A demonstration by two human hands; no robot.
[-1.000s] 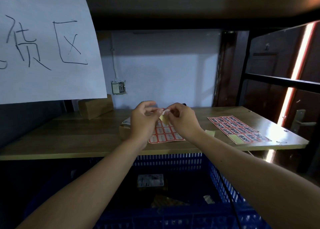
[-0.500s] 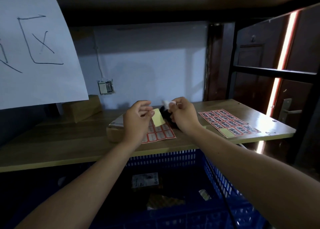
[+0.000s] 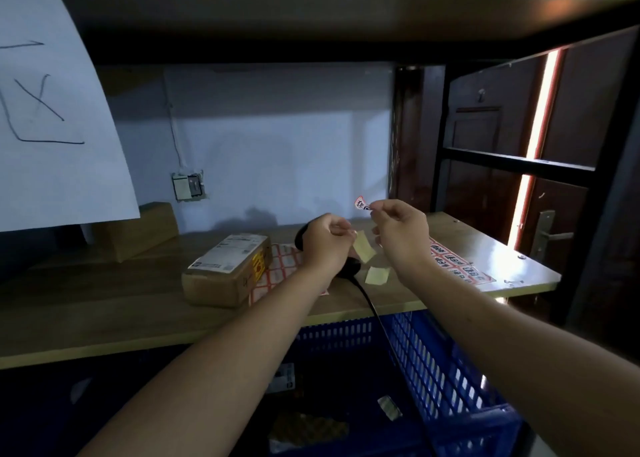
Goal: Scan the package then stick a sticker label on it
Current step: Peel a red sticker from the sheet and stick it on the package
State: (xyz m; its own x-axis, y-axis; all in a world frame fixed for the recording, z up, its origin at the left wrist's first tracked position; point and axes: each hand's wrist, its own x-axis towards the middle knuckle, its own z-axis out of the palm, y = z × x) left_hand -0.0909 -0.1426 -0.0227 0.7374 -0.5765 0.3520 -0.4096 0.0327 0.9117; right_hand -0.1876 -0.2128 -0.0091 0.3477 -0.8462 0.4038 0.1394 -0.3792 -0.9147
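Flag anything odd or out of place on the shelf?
Minor litter only: a loose yellow backing scrap lies on the wooden shelf near the scanner cable. The package sits partly over a sticker sheet. Nothing looks damaged.

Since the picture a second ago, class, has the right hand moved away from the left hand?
Yes. The right hand, pinching the peeled sticker, has lifted up and rightward from the left hand, judged against the shelf. The left hand holds the yellow backing.
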